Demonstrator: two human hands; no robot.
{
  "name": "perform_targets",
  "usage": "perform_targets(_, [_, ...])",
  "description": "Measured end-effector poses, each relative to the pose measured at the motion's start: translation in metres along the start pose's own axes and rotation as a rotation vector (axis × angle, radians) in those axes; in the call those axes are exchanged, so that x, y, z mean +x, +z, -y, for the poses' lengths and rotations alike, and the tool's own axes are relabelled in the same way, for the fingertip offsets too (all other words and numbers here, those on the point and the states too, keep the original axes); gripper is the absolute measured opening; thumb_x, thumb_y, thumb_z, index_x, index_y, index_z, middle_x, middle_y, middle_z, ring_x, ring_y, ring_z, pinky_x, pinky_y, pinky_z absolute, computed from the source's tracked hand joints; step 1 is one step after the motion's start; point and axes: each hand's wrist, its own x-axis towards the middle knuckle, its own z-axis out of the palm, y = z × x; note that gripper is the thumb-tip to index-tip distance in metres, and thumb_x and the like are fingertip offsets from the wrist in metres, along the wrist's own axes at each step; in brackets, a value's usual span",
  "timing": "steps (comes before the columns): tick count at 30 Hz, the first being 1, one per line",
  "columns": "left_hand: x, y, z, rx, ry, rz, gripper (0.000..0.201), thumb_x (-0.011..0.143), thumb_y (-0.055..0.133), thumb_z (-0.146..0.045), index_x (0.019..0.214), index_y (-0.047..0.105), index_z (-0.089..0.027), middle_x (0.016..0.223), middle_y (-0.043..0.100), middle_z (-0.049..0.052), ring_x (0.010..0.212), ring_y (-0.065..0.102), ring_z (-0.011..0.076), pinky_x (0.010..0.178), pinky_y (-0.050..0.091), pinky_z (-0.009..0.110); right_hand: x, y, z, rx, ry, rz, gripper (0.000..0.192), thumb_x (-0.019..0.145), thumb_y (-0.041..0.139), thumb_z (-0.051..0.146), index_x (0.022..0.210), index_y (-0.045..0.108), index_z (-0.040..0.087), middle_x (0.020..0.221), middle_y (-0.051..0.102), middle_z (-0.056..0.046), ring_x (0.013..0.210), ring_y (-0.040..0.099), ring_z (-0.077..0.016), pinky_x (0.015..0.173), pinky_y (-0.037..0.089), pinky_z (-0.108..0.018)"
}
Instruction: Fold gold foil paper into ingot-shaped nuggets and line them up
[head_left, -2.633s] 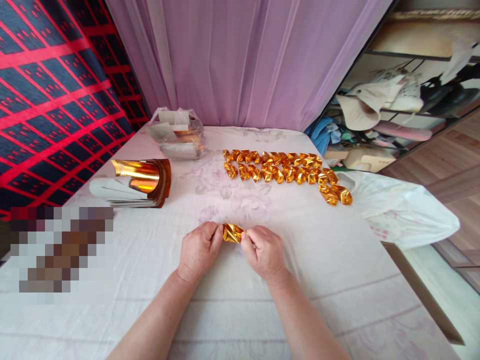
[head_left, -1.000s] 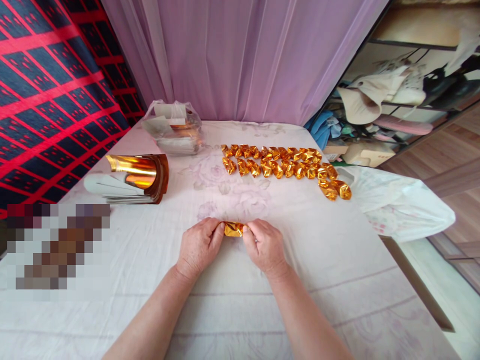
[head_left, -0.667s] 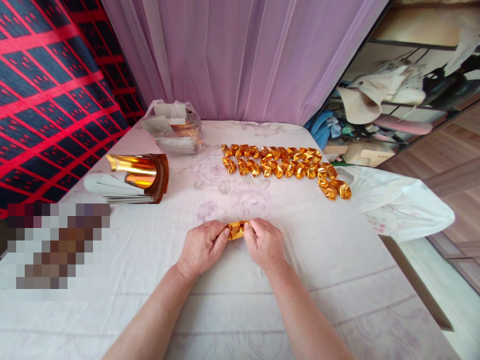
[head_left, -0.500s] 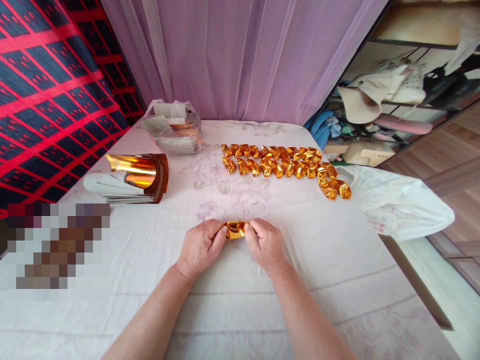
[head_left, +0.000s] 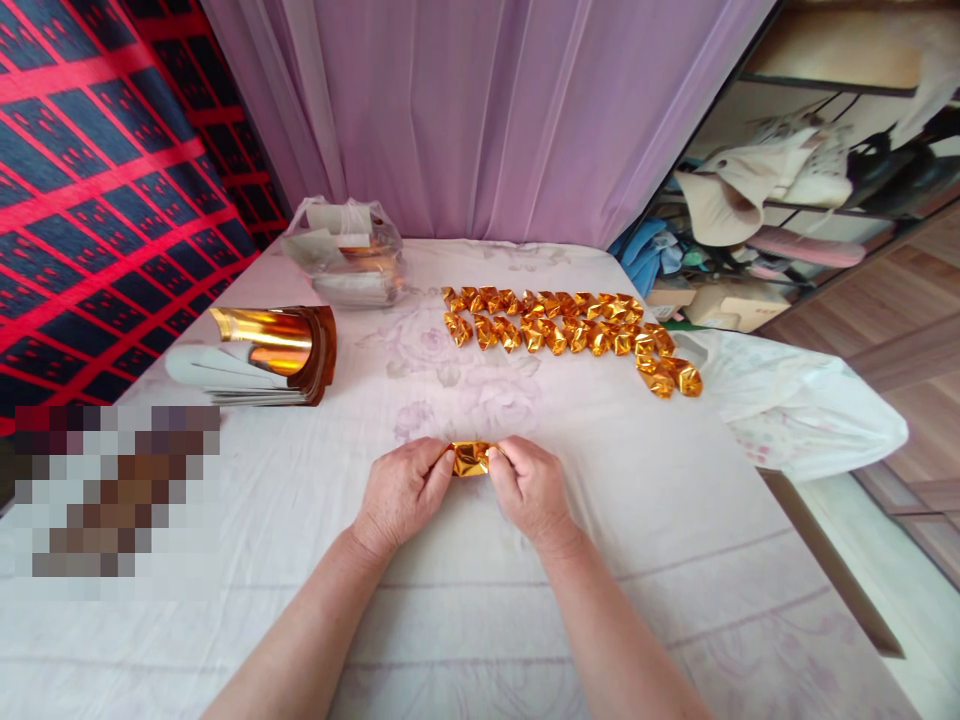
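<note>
Both hands pinch one small folded gold foil piece point(head_left: 470, 458) low over the white floral cloth point(head_left: 480, 620). My left hand point(head_left: 401, 492) grips its left end and my right hand point(head_left: 529, 487) grips its right end; the fingertips hide part of the foil. Farther back, several finished gold foil pieces point(head_left: 570, 333) lie in rows, trailing off to the right. A curled stack of gold foil sheets point(head_left: 274, 352) lies at the left.
A clear plastic bag with more sheets point(head_left: 349, 254) sits at the back left, before a lilac curtain point(head_left: 480, 110). A red and dark patterned cloth point(head_left: 90, 180) hangs left. A white plastic bag point(head_left: 802, 410) lies off the right edge, with cluttered shelves point(head_left: 787, 210) beyond.
The foil piece has been pressed from a looser, raised shape into a smaller, flatter fold, and both hands have drawn slightly closer together. The view has shifted a little.
</note>
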Motion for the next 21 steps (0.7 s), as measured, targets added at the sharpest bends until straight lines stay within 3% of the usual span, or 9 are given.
perform_targets(21, [-0.0008,-0.0015,0.0004,-0.007,0.02,-0.001,0.033,0.097,0.036,-0.031,0.073,0.056,-0.021,0.065,0.061,0.0,0.059,0.058,0.014,0.057,0.037,0.024,-0.001,0.0023,0.0004,-0.033,0.054,-0.005,0.032,0.09,0.041,0.022,0.059,0.038,0.024,0.054,0.05,0.002,0.052,0.046,-0.0125,0.055,0.03,-0.026])
